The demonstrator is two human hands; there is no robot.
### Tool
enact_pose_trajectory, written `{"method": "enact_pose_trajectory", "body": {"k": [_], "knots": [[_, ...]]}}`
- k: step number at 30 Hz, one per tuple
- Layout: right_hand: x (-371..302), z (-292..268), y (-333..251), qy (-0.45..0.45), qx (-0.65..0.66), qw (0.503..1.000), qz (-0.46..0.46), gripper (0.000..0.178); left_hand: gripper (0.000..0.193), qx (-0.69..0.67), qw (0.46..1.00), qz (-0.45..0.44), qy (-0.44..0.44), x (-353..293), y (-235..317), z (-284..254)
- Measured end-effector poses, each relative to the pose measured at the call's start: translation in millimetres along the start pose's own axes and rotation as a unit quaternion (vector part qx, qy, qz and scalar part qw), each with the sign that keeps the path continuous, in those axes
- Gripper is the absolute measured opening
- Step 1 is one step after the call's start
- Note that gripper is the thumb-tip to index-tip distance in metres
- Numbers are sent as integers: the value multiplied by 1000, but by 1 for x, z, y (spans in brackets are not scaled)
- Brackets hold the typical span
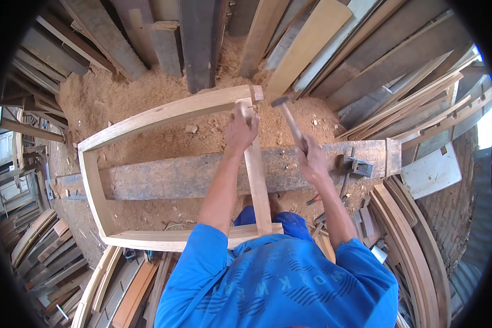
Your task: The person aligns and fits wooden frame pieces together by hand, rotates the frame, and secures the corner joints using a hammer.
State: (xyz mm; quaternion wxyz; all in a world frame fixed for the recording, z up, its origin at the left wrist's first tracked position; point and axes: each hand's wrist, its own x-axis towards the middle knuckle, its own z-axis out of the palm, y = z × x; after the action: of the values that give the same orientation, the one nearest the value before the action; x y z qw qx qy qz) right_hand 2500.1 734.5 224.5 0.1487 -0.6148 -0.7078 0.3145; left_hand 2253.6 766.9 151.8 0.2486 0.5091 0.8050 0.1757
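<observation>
A pale wooden frame [164, 116] rests across a long worn workbench plank [164, 177], its near side by my lap. At the far right corner of the frame, my left hand [240, 131] closes round the upper end of the right-hand crosspiece [257, 183]. The joint there lies just beyond my fingertips, and my hand covers part of the wood. In my right hand [312, 161] is the handle of a hammer [291, 121]. Its dark head is raised to the right of that corner, apart from the wood.
A dark metal clamp-like tool [356, 165] sits toward the plank's right end. Sawdust [202, 134] and chips cover the ground. Many boards [310, 46] lean at the back, and curved timbers [407, 240] lie at the right. A white panel [433, 170] stands beyond the plank.
</observation>
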Motion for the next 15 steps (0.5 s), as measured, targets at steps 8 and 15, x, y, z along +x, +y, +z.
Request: {"method": "enact_pose_trajectory", "body": {"k": [8,15], "knots": [[60,44,-23,-70,-76,993,-60,61,84,-126,986,-99,-40,-34,-8,20],[66,52,-19,-54,-91,991,-86,62,82,-138,986,-95,-16,-36,-13,27]]}}
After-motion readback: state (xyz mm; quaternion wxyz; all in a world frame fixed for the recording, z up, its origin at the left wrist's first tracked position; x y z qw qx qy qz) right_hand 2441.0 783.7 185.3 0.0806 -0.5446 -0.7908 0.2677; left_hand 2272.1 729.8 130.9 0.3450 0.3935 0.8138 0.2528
